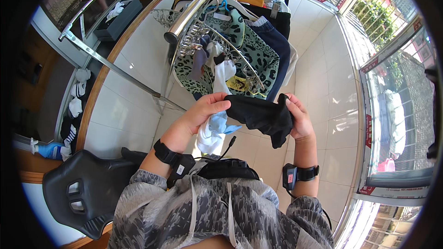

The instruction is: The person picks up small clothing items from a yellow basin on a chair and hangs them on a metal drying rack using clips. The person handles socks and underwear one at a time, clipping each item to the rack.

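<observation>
A black cloth garment, perhaps a sock point(259, 114), is stretched sideways between my hands. My left hand point(211, 106) pinches its left end between thumb and fingers. At the other end, my right hand point(297, 116) grips the bunched cloth. Below and behind my left hand hang a white cloth point(208, 140) and a light blue one point(219, 122); what holds them is hidden. Just beyond my hands is a metal clip hanger point(238, 53) with many small clips, bearing white and grey socks point(221, 72). Behind it hangs a green leopard-print garment point(259, 55).
A metal clothes rail point(197, 8) full of hangers and clothes runs away ahead. Its side bar point(117, 71) slants across the left. Socks point(75, 106), a spray bottle point(50, 150) and a dark box point(117, 19) line the left ledge. A black chair point(90, 190) stands lower left; windows are at right.
</observation>
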Demonstrator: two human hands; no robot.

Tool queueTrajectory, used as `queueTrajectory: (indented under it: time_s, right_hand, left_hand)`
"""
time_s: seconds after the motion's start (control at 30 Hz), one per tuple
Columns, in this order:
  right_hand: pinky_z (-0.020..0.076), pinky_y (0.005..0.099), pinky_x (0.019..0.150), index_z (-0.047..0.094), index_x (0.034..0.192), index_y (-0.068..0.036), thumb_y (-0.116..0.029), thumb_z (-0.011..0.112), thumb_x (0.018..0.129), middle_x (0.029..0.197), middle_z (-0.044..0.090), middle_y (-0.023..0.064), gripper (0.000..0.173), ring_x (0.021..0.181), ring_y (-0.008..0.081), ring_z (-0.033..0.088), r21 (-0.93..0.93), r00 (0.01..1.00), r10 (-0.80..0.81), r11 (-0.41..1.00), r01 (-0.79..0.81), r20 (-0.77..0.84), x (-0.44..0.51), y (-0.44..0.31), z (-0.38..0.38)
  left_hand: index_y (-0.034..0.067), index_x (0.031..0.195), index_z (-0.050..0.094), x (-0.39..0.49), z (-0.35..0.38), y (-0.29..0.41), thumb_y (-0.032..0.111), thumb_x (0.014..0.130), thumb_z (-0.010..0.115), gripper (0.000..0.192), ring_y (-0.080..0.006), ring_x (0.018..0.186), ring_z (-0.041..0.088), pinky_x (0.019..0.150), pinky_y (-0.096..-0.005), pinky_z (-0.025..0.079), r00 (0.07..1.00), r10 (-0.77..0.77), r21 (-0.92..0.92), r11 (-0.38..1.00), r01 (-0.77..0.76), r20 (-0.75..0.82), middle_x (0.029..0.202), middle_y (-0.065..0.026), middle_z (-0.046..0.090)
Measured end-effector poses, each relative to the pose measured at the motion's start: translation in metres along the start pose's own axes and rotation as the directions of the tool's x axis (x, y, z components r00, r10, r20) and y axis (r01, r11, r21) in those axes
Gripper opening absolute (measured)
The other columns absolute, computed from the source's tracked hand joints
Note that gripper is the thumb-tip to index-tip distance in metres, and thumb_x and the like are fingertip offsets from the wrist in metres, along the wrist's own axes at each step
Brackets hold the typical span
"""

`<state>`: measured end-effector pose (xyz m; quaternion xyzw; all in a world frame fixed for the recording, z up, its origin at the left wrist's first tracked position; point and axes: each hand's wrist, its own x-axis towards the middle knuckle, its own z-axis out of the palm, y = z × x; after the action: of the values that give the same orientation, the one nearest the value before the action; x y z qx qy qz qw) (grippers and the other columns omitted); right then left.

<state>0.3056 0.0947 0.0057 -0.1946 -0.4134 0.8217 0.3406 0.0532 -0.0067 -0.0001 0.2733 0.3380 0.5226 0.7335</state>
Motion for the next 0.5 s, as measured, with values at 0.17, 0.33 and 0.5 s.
queueTrajectory:
  time_s: [0.17,0.33,0.5]
  right_hand:
    - [0.0494,0.0217,0.071,0.054,0.102,-0.004,-0.009,0.05,0.09,0.09,0.06,0.0007,0.014,0.079,0.0086,0.058,-0.013,0.995,0.093,0.996,-0.092,0.03,-0.005,0.009,-0.008]
    - [0.0459,0.0191,0.069,0.056,0.101,-0.003,-0.01,0.052,0.089,0.087,0.06,-0.0013,0.015,0.077,0.0062,0.057,-0.31,0.997,0.072,0.948,-0.071,-0.009,-0.004,0.008,-0.018]
    - [0.04,0.0174,0.057,0.06,0.1,-0.003,-0.013,0.058,0.086,0.083,0.059,-0.0037,0.017,0.068,0.0022,0.051,-0.407,0.986,0.105,0.901,-0.148,-0.126,0.006,0.01,-0.032]
  left_hand:
    - [0.007,0.1,0.058,-0.007,0.016,0.009,0.015,0.083,0.061,0.019,-0.0042,0.07,0.055,0.064,-0.0197,0.046,0.983,0.171,0.091,0.982,-0.164,-0.071,0.084,0.0045,0.059]
    - [0.002,0.096,0.062,-0.009,0.016,0.012,0.016,0.083,0.062,0.019,-0.0065,0.081,0.055,0.071,-0.0221,0.044,0.95,0.305,0.536,0.814,-0.221,-0.072,0.088,0.0018,0.059]
    - [0.001,0.089,0.063,-0.013,0.011,0.013,0.015,0.077,0.066,0.018,-0.0158,0.073,0.059,0.063,-0.0266,0.047,0.741,0.651,0.969,0.033,-0.244,0.165,0.103,-0.0056,0.056]
